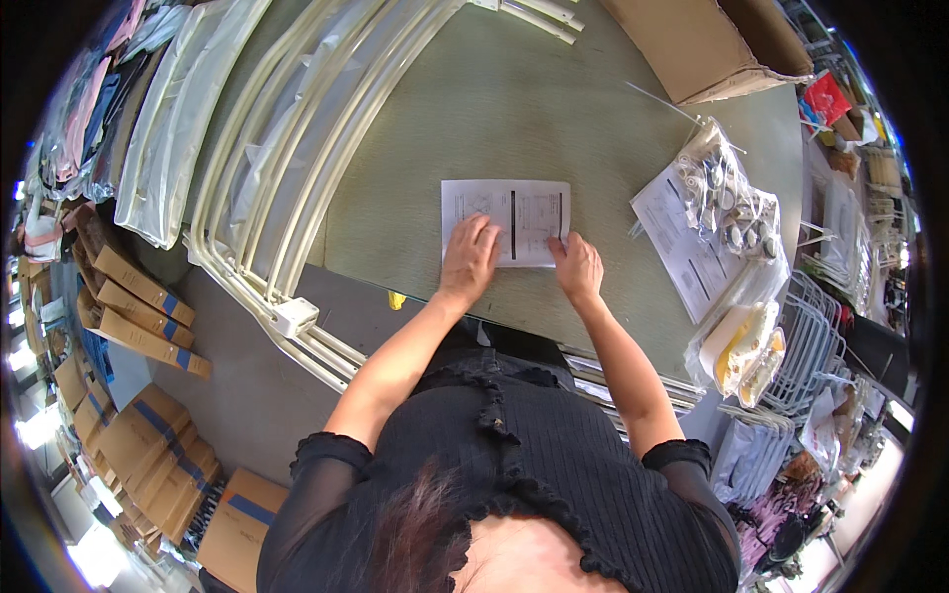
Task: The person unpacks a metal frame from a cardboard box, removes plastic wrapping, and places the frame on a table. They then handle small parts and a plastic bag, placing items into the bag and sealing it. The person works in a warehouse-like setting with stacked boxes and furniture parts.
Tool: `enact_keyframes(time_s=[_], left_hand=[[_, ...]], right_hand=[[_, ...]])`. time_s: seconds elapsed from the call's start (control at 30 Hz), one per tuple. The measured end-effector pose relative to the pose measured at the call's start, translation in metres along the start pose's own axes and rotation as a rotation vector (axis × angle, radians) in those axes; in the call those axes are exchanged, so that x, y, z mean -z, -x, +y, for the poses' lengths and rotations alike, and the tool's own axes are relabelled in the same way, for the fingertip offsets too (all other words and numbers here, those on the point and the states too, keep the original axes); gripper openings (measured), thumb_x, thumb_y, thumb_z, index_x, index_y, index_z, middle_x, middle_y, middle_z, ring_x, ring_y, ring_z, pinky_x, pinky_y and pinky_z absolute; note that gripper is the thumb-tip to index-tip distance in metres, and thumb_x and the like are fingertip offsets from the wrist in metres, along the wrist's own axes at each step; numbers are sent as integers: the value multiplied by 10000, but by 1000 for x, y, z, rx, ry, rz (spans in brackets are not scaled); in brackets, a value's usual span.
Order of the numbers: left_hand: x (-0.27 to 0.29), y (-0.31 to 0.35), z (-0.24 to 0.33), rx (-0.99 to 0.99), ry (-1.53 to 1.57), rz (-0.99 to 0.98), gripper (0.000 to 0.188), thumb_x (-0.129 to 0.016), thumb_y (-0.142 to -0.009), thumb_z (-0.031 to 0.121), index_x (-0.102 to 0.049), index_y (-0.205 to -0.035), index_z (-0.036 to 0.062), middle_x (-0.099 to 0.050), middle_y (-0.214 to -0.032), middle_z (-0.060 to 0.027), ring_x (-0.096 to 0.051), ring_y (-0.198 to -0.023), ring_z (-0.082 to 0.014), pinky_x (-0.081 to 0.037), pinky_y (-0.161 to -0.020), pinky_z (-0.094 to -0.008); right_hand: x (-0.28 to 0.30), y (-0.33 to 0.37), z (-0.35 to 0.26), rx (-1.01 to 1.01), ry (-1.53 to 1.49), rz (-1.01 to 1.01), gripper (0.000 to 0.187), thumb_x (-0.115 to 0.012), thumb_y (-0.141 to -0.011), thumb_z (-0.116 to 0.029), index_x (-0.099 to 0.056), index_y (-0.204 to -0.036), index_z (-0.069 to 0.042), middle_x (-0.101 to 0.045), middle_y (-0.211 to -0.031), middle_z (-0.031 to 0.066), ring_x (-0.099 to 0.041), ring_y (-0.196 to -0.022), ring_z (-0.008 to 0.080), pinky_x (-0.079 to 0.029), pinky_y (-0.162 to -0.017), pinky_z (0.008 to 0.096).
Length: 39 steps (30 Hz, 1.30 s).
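Observation:
A white printed instruction sheet point(534, 212), with line drawings and dark bars, lies flat on the greenish table in front of me. My left hand point(471, 255) rests on its lower left part, fingers stretched out over the paper. At the lower right edge is my right hand point(579, 267), its thumb on the sheet and its fingers bent together by the corner. Parts of the sheet are hidden under both hands. Further right, another printed sheet point(682, 242) lies slanted beside a clear plastic bag of small hardware point(727, 193).
Cream metal tube frames point(297, 148) partly wrapped in plastic lie across the table's left side. An open cardboard box point(682, 49) stands at the far right. Bagged yellowish parts point(741, 351) sit at the right edge. Cardboard cartons point(148, 296) are stacked on the floor at left.

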State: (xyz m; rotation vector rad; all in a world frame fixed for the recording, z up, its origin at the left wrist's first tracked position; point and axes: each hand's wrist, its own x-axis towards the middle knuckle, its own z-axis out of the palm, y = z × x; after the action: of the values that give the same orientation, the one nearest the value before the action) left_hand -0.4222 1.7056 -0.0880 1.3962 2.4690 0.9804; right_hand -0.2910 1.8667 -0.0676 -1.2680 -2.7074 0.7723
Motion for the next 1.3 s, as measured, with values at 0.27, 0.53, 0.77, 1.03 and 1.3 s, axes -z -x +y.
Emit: enact_keyframes(time_s=[0.27, 0.53, 0.77, 1.03, 1.3], left_hand=[[12, 11, 6, -34, -183, -46, 656, -693, -782, 289, -394, -1346, 140, -378, -1379, -132, -339, -1304, -334, -277, -1044, -548], [54, 13, -17, -155, -175, -200, 636, -639, -804, 349, -424, -1318, 42, -411, -1373, -153, -379, -1295, -273, -293, -1058, -506], [52, -6, -5, -217, -168, -63, 231, -555, -805, 122, -594, -1010, 22, -634, -1055, -122, -592, -1044, -246, -429, -965, -365], [173, 24, -19, 93, -36, 91, 72, -569, -852, 84, -632, -820, 69, -632, -704, -86, -630, -679, -211, -531, -659, -335], [311, 83, -179, 820, -512, 166, 275, -534, -905, 267, -569, -1092, 69, -650, -906, -170, -634, -850, -361, -499, -704, -456]], right_hand=[[-5, 0, 5, 45, 9, 11, 324, -590, -864, -324, -527, -798, -14, -628, -820, 220, -588, -820, 418, -454, -723, 484], [11, -27, 15, -84, -20, -232, 459, -560, -860, -428, -577, -799, 28, -617, -859, 261, -593, -848, 437, -448, -726, 491], [52, 1, -62, 588, 293, 163, 420, -642, -803, -283, -580, -1151, -56, -591, -1153, 109, -478, -1162, 249, -282, -1016, 458], [82, -10, -103, 987, 229, 78, 51, -579, -833, -133, -620, -852, -111, -643, -896, 18, -569, -1004, 191, -217, -1045, 441], [79, -20, -107, 818, 101, 88, 78, -602, -827, -144, -634, -814, -74, -646, -877, 47, -569, -944, 233, -339, -941, 415]])
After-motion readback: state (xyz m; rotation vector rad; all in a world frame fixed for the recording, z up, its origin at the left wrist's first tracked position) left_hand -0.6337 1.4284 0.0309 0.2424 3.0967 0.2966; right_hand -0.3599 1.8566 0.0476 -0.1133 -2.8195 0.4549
